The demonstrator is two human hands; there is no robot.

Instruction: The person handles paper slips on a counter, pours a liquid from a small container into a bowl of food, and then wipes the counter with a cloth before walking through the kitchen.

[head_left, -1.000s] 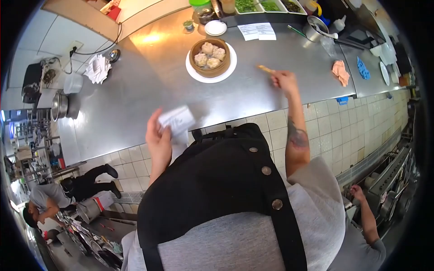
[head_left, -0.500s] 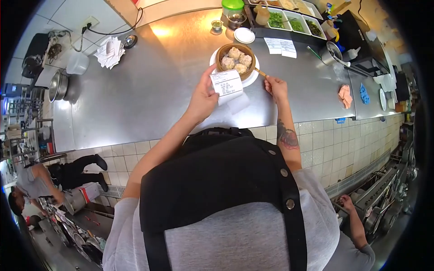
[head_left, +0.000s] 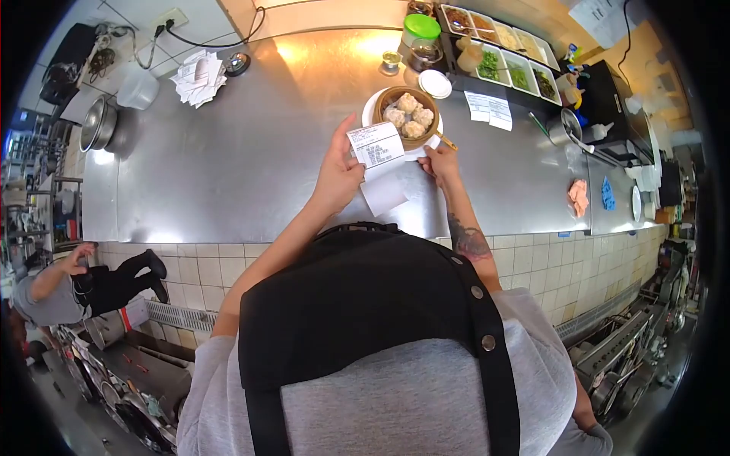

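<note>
My left hand (head_left: 336, 173) is closed on a printed receipt (head_left: 376, 146), whose lower part hangs curled toward the counter. Just beyond the slip sits a round bamboo steamer (head_left: 389, 100) holding several pleated dumplings (head_left: 414, 115). Under the steamer is a white plate (head_left: 370, 114); the receipt covers part of its near left side. My right hand (head_left: 442, 163) pinches the plate's near right rim, below the steamer's short handle (head_left: 447, 142).
Behind stand trays of chopped toppings (head_left: 519, 74), a green-lidded tub (head_left: 421, 27) and a white lid (head_left: 435, 84). Other slips (head_left: 489, 111) lie to the right, a paper pile (head_left: 199, 78) at left. Cloths (head_left: 578, 197) lie far right. A co-worker (head_left: 53, 292) is at lower left.
My right hand has moved from the steamer's handle to the plate's rim. The receipt has tilted and its tail hangs further down. The camera view has shifted; the co-worker at left has raised an arm.
</note>
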